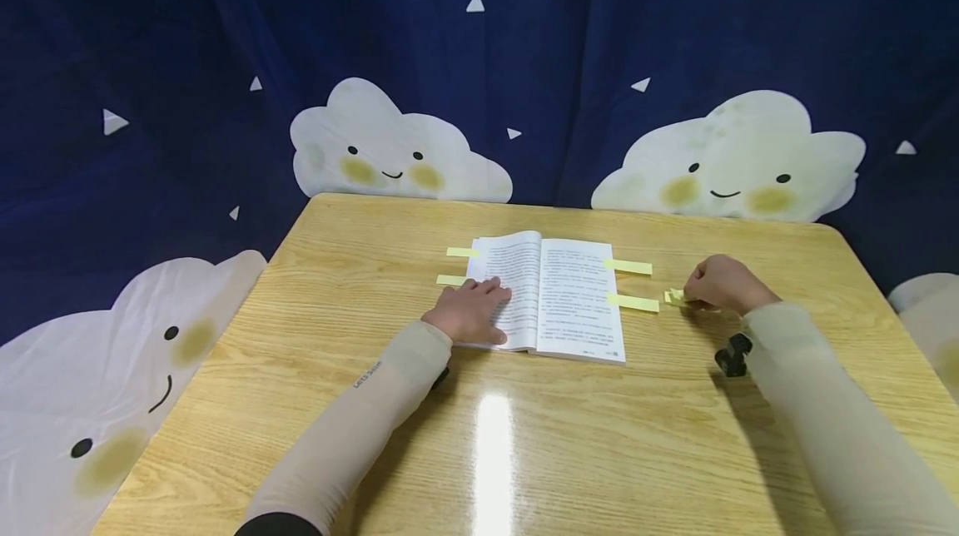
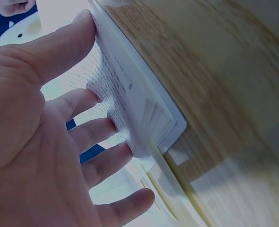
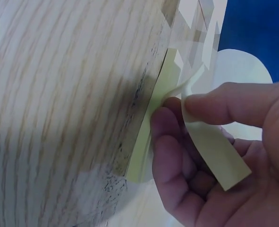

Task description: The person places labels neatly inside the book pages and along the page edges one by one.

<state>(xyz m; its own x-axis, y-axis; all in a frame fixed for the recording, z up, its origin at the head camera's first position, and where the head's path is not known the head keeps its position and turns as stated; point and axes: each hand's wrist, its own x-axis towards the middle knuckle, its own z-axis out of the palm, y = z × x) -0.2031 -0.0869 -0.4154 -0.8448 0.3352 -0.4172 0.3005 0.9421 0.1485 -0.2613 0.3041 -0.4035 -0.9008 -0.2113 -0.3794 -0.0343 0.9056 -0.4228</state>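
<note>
An open book point(image 1: 577, 303) with printed pages lies on the wooden table. On its left page rests my left hand point(image 1: 466, 313), fingers spread and straight; the left wrist view shows the fingertips touching the paper near the page edge. To the right of the book, my right hand point(image 1: 725, 282) pinches a pale yellow sticky strip point(image 3: 223, 158) between thumb and fingers. The strip's lower end curls free, and its upper end bends toward a pad of yellow sticky notes point(image 3: 140, 158) under the fingers. Whether the strip is still joined to the pad cannot be made out.
Two yellow strips, an upper one point(image 1: 633, 267) and a lower one point(image 1: 638, 303), jut from the book's right edge. Two more, an upper one point(image 1: 460, 252) and a lower one point(image 1: 449, 280), jut from its left edge. Behind the table point(image 1: 360, 245) hangs a dark blue curtain point(image 1: 554, 62).
</note>
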